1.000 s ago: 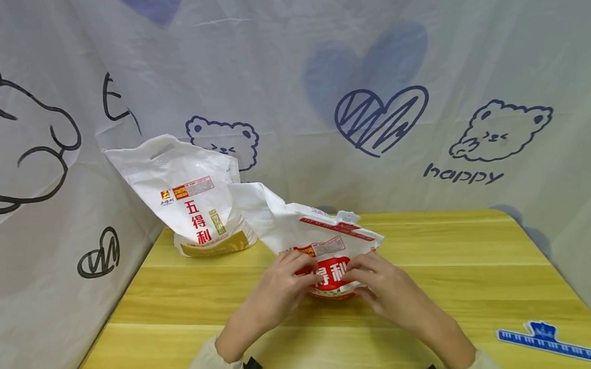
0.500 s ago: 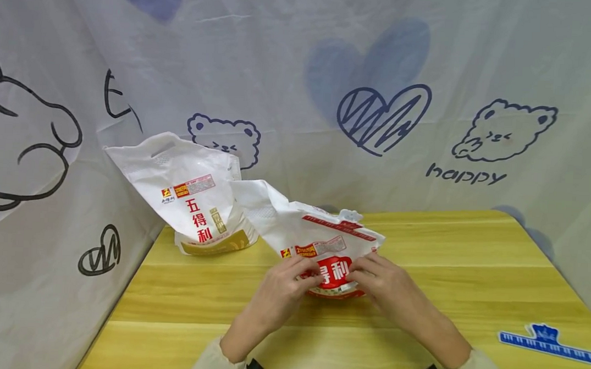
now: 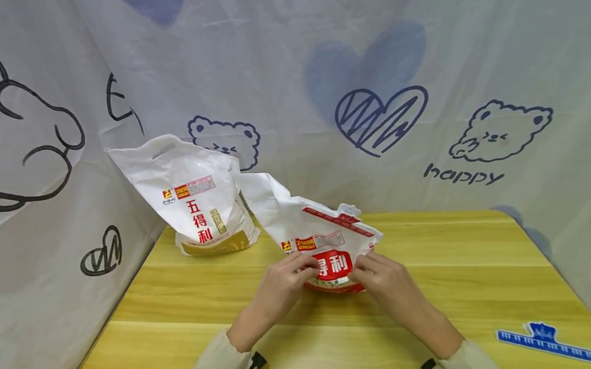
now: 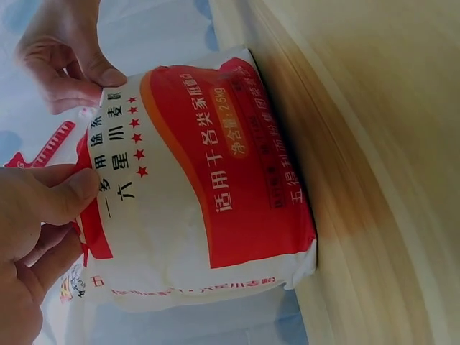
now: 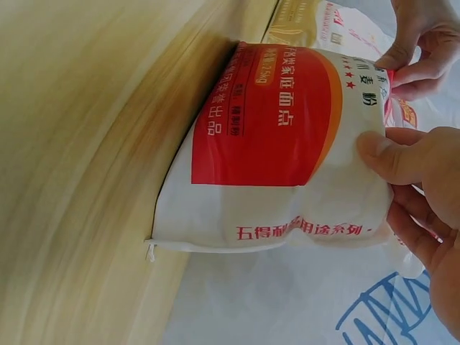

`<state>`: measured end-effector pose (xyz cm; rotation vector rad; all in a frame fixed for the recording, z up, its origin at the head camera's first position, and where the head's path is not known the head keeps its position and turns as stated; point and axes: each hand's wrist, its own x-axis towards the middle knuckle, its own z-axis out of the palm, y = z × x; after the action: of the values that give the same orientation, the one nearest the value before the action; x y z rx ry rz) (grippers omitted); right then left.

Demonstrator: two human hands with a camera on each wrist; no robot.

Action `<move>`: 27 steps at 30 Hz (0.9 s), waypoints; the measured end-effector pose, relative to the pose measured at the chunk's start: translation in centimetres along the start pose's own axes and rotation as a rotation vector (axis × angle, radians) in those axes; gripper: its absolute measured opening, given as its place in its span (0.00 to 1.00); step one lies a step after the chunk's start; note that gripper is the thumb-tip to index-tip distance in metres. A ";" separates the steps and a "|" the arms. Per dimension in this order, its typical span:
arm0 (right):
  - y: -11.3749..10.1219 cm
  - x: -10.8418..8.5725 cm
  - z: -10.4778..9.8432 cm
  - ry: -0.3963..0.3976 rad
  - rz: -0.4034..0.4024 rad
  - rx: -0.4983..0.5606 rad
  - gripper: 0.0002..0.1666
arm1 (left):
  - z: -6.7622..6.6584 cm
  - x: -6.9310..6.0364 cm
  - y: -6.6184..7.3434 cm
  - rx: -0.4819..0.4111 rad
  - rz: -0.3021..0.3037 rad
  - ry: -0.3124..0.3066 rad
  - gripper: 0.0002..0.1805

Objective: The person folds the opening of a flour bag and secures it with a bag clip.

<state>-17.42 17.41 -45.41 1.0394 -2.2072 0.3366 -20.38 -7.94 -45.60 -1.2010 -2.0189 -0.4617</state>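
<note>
Red and white, the nearer bag (image 3: 330, 235) is stood on the wooden tabletop (image 3: 393, 332), beside the gold-banded bag (image 3: 191, 193). Its front is pinched by the left hand (image 3: 285, 283) and the right hand (image 3: 387, 279), each grip being closed on it with thumb and fingers.

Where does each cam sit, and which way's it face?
Head-worn: forward and down over the red-labelled flour bag; left grip, right grip, sleeves show.
Left wrist-worn: facing the bag's red panel, table at picture right; left grip near, right grip beyond.
Right wrist-worn: facing that panel, table at picture left; right grip near, left grip beyond.
Wrist views share panel, table, both grips.
</note>
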 end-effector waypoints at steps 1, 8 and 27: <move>0.0 0.0 0.1 -0.003 0.002 -0.005 0.16 | 0.1 -0.1 -0.1 -0.004 0.000 0.002 0.14; 0.6 -0.3 0.5 0.028 0.012 -0.034 0.17 | 1.1 0.2 -0.8 -0.013 0.023 -0.005 0.14; 3.2 -2.3 -1.4 0.017 0.063 -0.057 0.19 | 4.1 3.3 -0.2 0.045 0.085 -0.045 0.11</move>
<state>-18.12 21.54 -45.76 0.9345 -2.2247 0.3083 -23.23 -3.47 -45.88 -1.2739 -1.9971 -0.3485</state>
